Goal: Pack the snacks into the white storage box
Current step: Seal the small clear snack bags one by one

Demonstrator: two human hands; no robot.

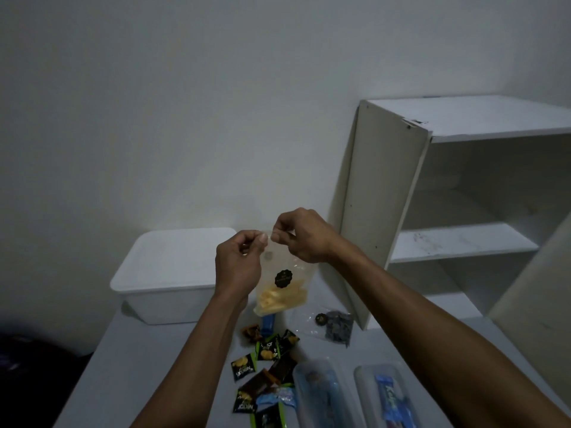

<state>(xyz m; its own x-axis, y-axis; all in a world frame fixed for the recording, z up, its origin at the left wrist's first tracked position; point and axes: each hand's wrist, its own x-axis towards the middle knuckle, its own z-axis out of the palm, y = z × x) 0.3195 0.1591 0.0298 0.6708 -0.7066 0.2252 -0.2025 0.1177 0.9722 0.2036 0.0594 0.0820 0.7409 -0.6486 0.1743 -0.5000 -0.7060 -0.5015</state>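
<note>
A clear bag of yellow chips (282,291) with a black round label hangs in the air above the table. My left hand (239,264) and my right hand (301,237) each pinch its top edge from either side. The white storage box (163,284) stands behind and to the left of the bag with its lid on. Several small black-and-green snack packets (265,366) lie scattered on the table below my hands.
A white open shelf unit (457,211) stands at the right on the table. A clear bag with dark contents (335,327) lies near its base. Two clear plastic containers (327,393) holding blue-wrapped items sit at the front. A dark object (31,362) is at the lower left.
</note>
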